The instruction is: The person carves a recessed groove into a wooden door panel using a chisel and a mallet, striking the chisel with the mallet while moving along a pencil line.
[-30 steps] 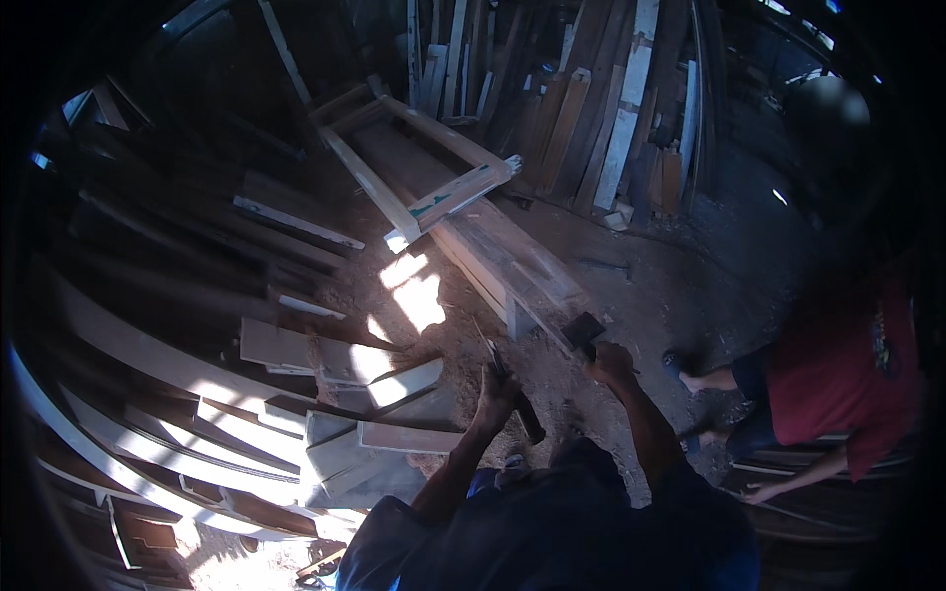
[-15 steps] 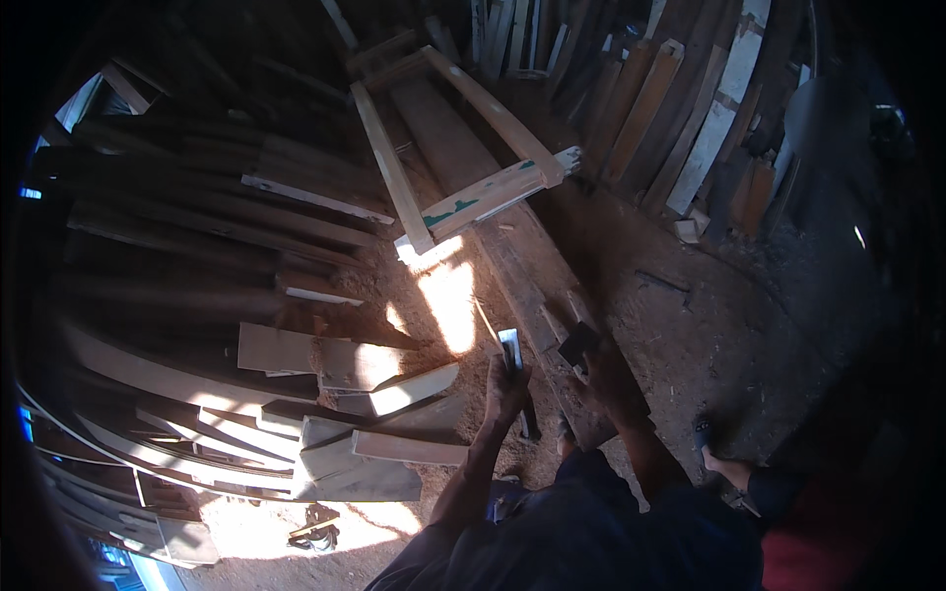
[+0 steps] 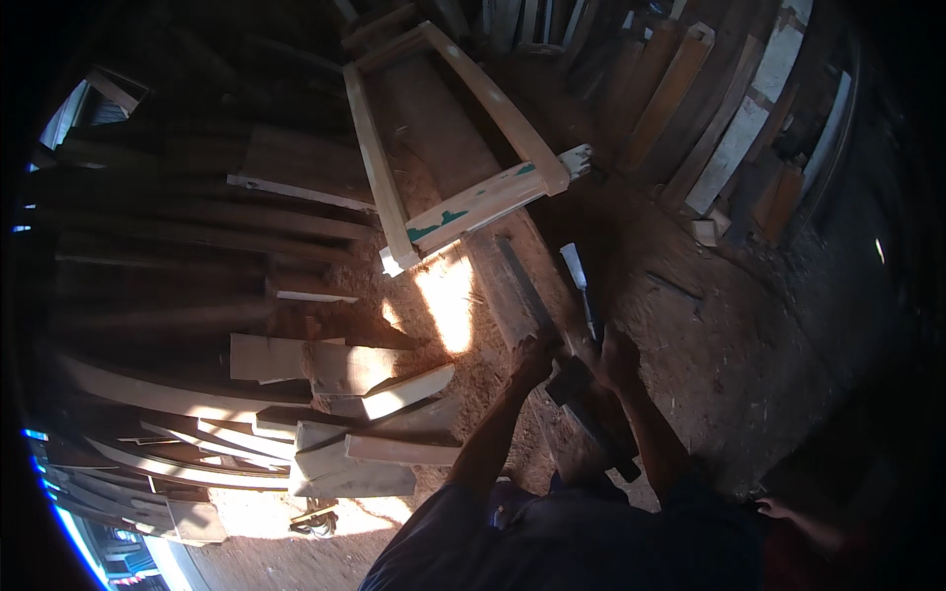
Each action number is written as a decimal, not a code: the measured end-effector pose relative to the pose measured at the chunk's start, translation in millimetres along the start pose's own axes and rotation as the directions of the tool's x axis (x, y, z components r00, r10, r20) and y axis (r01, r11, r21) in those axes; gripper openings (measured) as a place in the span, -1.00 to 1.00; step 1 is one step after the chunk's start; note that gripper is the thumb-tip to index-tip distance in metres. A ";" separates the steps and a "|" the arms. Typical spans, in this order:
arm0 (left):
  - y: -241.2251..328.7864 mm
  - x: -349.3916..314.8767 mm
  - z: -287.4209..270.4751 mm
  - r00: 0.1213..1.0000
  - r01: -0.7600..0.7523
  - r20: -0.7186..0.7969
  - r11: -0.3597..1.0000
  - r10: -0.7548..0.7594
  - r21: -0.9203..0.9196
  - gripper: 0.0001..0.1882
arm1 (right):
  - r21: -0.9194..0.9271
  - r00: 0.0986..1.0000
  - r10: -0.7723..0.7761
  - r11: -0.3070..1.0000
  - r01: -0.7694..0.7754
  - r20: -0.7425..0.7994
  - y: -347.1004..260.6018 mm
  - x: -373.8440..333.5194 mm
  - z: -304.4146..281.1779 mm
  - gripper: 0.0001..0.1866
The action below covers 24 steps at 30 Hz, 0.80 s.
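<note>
A chisel with a bright flat blade and thin neck points away from me, and my right hand is closed round its lower end. My left hand is closed at a long dark bar, which runs lengthwise over a wooden plank. Just below the hands, a dark square block sits on the line of this bar. The bar's lower part slants toward my body. Shadow hides the fingers' exact grip.
Beyond the plank lies a pale wooden frame with green patches. Boards are stacked at left, and timbers lie at far right. A dark rod lies on the dusty ground. Another person's hand shows at lower right.
The bright-bladed tool was in my left hand; a chisel is now in my right. My left hand has moved right and onto the dark bar. The other person's foot is no longer visible.
</note>
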<state>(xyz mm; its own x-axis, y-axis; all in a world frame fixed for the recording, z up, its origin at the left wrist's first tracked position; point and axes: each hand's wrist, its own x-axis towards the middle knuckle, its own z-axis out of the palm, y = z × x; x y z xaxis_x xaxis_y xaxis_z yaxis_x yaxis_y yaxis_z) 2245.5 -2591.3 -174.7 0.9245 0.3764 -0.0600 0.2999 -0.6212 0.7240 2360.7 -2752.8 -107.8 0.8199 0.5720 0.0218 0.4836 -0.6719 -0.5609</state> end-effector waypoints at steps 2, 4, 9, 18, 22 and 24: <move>-6.2 3.2 5.7 0.981 0.194 0.007 0.981 -0.194 0.031 -0.76 | -0.042 0.997 -0.070 0.997 0.071 0.021 -20.6 29.6 -1.7 -0.60; 0.3 8.3 9.0 0.983 0.182 -0.034 0.982 -0.181 0.055 -0.77 | -0.025 0.989 -0.150 0.988 0.150 0.003 -26.1 54.7 20.7 -0.58; -4.1 -14.0 5.9 0.973 0.226 -0.016 0.939 -0.230 0.260 -0.72 | 0.031 0.954 -0.121 0.993 0.117 0.274 -65.0 91.1 97.9 -0.54; -67.8 -159.6 -22.2 0.894 0.267 -0.356 0.961 -0.273 -0.066 -0.59 | -0.693 0.698 -0.715 0.481 0.537 0.044 -34.7 90.3 205.9 -0.66; -96.6 -239.8 -15.4 0.870 0.377 -0.302 0.921 -0.390 -0.102 -0.63 | -0.491 0.893 -0.434 0.755 0.434 0.121 -1.3 122.8 192.4 -0.57; -116.6 -323.2 -10.1 0.782 0.549 -0.264 0.825 -0.564 -0.137 -0.63 | -0.245 0.962 -0.236 0.933 0.264 0.139 -47.6 93.9 181.2 -0.49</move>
<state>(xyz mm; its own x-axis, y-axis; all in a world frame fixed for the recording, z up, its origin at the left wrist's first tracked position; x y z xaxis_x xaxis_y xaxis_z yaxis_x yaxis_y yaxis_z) 1909.3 -2633.6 -232.8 0.4917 0.8266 -0.2738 0.7223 -0.2115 0.6585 2359.2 -2581.9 -229.0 0.6318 0.7742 0.0384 0.7429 -0.5907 -0.3149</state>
